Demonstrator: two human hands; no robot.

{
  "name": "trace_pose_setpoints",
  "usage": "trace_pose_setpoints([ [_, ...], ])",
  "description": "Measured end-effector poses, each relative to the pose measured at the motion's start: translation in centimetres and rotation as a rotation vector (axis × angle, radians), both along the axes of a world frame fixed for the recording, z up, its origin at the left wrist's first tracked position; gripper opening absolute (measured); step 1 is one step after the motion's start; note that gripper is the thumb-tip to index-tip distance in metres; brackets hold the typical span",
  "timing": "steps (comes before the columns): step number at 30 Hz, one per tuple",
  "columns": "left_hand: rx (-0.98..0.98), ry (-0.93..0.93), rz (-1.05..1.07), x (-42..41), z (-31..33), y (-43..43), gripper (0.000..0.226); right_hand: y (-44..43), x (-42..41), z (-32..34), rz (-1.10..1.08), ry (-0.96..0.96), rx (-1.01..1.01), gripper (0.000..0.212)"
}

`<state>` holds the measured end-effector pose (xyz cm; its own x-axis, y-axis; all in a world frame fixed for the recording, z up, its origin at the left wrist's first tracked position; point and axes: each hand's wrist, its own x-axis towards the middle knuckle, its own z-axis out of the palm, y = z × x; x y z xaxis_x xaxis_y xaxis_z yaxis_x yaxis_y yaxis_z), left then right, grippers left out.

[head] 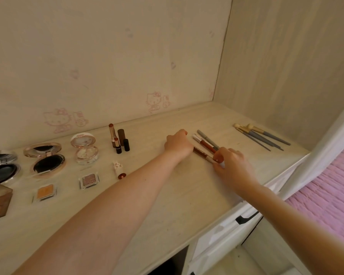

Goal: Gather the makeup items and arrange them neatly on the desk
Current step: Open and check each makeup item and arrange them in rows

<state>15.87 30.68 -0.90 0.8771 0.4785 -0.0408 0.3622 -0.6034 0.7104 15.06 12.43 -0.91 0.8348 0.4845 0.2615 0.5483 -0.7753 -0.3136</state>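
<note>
a pale wood-grain desk (187, 195) sits in a corner, its back wall (127, 56) marked with faint pink cat drawings. mid-desk lie the pencils (206, 144). the right hand (233, 165) pinches their near ends, and the left hand (177, 144) rests beside them, fingers curled into a fist. brushes (262, 136) lie to the right, lipsticks (118, 139) and compacts (46, 159) to the left. a pink bedspread (330, 185) shows at the right edge.

Nothing really readable here tbh. The brown tube (199, 151) and the red tube (207, 145) have tiny white lettering, way too blurry.
</note>
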Motion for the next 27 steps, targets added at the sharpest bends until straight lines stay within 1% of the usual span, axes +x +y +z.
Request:
trace_pose_setpoints([
  [2,-0.017,-0.002,-0.014,-0.3,0.0,0.0,0.055,0.0,-0.1,0.0,-0.004,0.026,0.024,0.018],
  [5,-0.013,-0.059,-0.03,-1.1,0.1,0.0,0.044,-0.1,-0.2,-0.3,0.002,0.043,0.036,0.022],
  [8,-0.018,-0.121,-0.064,-2.4,0.7,0.2,0.036,0.0,-0.4,-0.2,0.033,0.049,0.03,0.022],
  [12,-0.019,-0.2,-0.061,-4.7,2.0,1.3,0.029,-0.1,-0.7,0.6,0.08,0.075,0.165,0.019],
  [16,-0.024,-0.308,-0.09,-8.2,3.8,2.3,0.033,0.1,-1.6,2.1,0.122,0.148,0.305,0.018],
  [21,0.222,-0.372,-0.183,-13.6,4.8,3.2,0.038,2.1,-4.8,4.0,0.198,0.298,0.441,0.015],
  [27,0.408,-0.415,-0.181,-21.2,5.2,4.7,0.025,5.5,-10.2,5.7,0.336,0.432,0.489,0.016],
])
